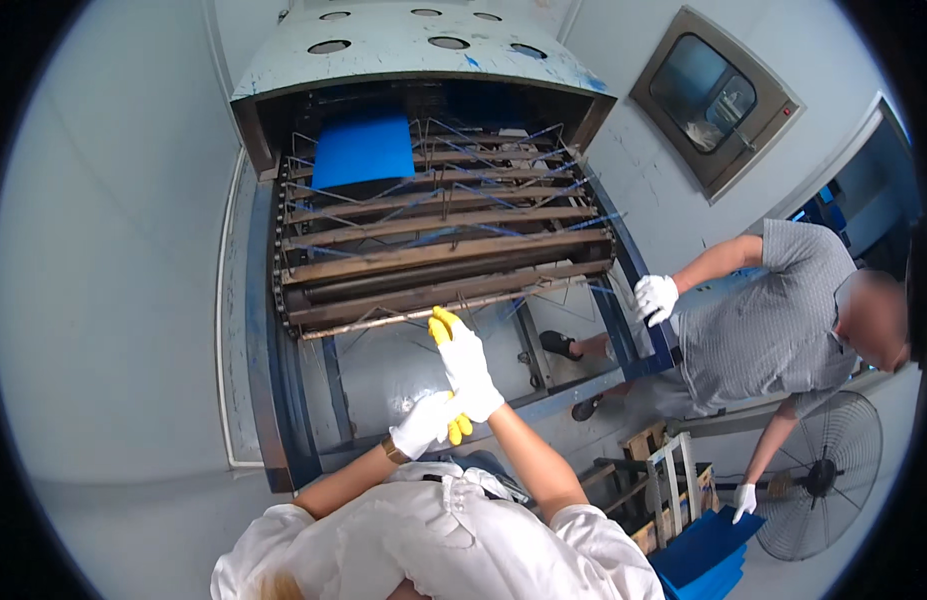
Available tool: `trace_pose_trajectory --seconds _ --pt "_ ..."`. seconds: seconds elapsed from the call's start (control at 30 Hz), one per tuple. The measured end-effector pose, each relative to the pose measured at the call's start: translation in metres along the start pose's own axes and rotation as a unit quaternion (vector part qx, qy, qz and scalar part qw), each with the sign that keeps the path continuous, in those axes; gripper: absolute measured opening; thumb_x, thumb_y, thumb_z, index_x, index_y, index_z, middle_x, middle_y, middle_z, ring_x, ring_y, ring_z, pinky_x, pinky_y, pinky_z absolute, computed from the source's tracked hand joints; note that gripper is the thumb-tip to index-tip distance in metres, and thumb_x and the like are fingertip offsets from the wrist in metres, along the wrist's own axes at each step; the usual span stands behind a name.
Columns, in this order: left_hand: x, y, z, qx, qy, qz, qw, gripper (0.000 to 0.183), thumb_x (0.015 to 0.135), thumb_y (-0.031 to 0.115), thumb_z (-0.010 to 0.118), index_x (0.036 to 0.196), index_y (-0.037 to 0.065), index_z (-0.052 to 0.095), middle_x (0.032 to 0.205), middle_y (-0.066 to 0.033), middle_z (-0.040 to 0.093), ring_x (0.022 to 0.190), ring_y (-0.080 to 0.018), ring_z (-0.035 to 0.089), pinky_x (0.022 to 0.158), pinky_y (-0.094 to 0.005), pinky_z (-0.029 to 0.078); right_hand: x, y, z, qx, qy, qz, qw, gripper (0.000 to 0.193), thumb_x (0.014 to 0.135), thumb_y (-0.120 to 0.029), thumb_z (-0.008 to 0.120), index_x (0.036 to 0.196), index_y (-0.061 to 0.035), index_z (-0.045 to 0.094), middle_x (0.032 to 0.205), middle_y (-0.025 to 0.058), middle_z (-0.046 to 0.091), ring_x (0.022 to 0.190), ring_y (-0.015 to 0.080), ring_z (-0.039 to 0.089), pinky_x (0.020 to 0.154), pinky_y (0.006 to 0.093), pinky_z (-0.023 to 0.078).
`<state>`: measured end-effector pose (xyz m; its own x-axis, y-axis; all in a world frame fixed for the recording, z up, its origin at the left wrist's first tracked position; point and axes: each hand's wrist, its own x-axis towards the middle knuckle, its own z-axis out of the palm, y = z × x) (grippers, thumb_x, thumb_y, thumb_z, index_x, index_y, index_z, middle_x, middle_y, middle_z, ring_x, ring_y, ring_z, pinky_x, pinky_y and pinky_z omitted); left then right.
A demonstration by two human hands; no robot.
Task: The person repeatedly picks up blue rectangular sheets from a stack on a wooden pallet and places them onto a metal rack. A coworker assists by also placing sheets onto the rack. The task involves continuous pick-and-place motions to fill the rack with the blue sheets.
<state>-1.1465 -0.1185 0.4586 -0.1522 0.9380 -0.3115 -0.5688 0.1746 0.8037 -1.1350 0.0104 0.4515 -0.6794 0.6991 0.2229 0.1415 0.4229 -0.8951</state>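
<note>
White gloves with yellow fingertips cover both my hands. My right hand (467, 368) reaches forward over the near end of a slatted conveyor (443, 222), its fingers stretched out and holding nothing. Against that glove's cuff is my left hand (425, 424), closed on it, the yellow fingertips showing beside my right wrist. A watch-like band circles my left wrist. Farther off, a blue flat sheet (364, 148) lies on the conveyor's wire supports, partly inside the oven-like housing (423, 50).
At right, a co-worker (768, 320) in a grey shirt has one gloved hand near the conveyor frame and the other on stacked blue sheets (708, 555). A large fan (821, 478) stands behind that arm. A blue metal frame (268, 400) surrounds the conveyor's near end.
</note>
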Motion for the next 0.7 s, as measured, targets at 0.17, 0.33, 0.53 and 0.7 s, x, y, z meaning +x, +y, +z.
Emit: trace_pose_trajectory --seconds 0.17,0.33,0.53,0.7 --pt "0.01 0.007 -0.053 0.072 0.063 -0.076 0.992 0.046 0.091 0.038 0.029 0.087 0.001 0.056 0.069 -0.0082 0.061 0.046 -0.0106 0.053 0.038 -0.0184 0.036 0.039 -0.023 0.011 0.285 -0.137 0.278 0.907 0.038 0.087 -0.03 0.046 0.115 -0.0047 0.045 0.095 0.0085 0.057 0.076 0.0152 0.059 0.061 0.0254 0.05" --pt "0.008 -0.006 -0.109 -0.04 0.171 -0.065 0.982 0.029 0.09 0.021 0.037 0.114 0.007 0.044 0.095 -0.0073 0.059 0.062 -0.0104 0.057 0.048 -0.0187 0.042 0.112 -0.035 0.052 0.449 -0.202 0.205 0.846 0.032 0.086 -0.026 0.048 0.11 -0.0038 0.048 0.095 0.0077 0.057 0.083 0.0146 0.057 0.069 0.0282 0.049" --pt "-0.011 -0.019 -0.137 -0.105 0.238 -0.033 0.965 0.026 0.089 0.016 0.038 0.112 0.006 0.047 0.093 -0.0088 0.06 0.063 -0.0123 0.058 0.052 -0.0217 0.045 0.224 -0.022 0.134 0.565 -0.195 0.243 0.764 0.024 0.085 -0.03 0.051 0.096 -0.0078 0.051 0.087 0.0084 0.055 0.08 0.0196 0.055 0.075 0.035 0.048" --pt "-0.017 -0.015 -0.146 -0.129 0.243 -0.024 0.961 0.024 0.089 0.015 0.04 0.109 0.004 0.048 0.089 -0.0094 0.06 0.064 -0.0134 0.057 0.054 -0.0229 0.044 0.277 0.015 0.197 0.6 -0.103 0.305 0.732 0.032 0.085 -0.03 0.05 0.105 -0.0066 0.047 0.102 0.0123 0.05 0.091 0.0244 0.051 0.078 0.0386 0.046"
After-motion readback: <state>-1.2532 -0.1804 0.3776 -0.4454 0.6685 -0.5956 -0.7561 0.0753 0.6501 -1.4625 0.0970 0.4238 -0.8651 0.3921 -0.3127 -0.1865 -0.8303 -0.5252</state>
